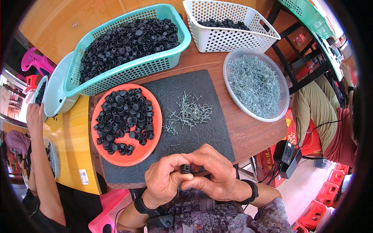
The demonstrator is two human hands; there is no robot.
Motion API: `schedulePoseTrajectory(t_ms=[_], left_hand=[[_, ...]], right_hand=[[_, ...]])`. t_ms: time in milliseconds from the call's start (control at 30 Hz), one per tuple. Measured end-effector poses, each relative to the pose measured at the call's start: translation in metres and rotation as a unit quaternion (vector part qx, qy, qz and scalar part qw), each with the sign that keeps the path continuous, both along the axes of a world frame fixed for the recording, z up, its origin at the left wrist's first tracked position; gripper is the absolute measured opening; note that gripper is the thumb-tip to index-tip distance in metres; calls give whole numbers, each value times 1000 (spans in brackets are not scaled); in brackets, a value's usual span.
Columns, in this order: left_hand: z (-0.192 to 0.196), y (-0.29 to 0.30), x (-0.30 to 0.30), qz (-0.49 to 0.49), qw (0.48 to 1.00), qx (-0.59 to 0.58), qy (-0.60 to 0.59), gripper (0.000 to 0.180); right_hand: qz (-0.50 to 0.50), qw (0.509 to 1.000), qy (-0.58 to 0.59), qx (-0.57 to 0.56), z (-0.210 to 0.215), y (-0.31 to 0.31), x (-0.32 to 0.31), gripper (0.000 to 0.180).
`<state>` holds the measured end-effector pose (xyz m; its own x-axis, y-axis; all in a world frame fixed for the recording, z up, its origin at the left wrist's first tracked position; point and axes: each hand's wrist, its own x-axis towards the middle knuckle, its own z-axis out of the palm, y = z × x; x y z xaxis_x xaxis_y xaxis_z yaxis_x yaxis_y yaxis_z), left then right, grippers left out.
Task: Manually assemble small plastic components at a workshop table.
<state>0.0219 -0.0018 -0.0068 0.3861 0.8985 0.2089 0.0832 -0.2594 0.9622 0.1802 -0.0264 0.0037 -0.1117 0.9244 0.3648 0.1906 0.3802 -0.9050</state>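
Observation:
Close to my body, just past the mat's near edge, my two hands meet. My left hand (162,175) is closed, its thumb and forefinger pinching a small black plastic cap (185,168). Against it from the other side come the bent fingers of my right hand (217,174), closed in a pinch; what they hold, if anything, is hidden. Beyond my left hand lies an orange-red plate (128,158) bearing many similar black caps (126,110). Loose silver screws (191,112) are heaped on the dark mat (202,82), with a single screw (175,145) nearer me.
A teal basket (132,64) of black parts stands at the back left, a white basket (233,40) behind. On the right sits a clear tub (284,101) full of screws. Another person's arm (42,155) reaches in at left, near a pale blue basin (58,87).

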Motion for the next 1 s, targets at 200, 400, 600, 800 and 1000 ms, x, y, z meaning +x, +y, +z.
schedulePoseTrajectory(t_ms=[200,400,600,800,1000], left_hand=[[-3,1,0,27,995,97,24,28],[-7,-2,6,30,996,-50,-72,32],[2,2,6,-15,900,-347,-264,30],[4,3,4,-57,843,-469,-255,33],[26,4,7,-3,954,-282,-98,35]], right_hand=[[0,999,9,36,2,1,0,48],[3,999,-24,27,-2,3,5,47],[51,994,-53,78,-2,12,14,47],[79,988,-104,84,4,22,26,35],[21,990,-115,74,13,38,43,21]])
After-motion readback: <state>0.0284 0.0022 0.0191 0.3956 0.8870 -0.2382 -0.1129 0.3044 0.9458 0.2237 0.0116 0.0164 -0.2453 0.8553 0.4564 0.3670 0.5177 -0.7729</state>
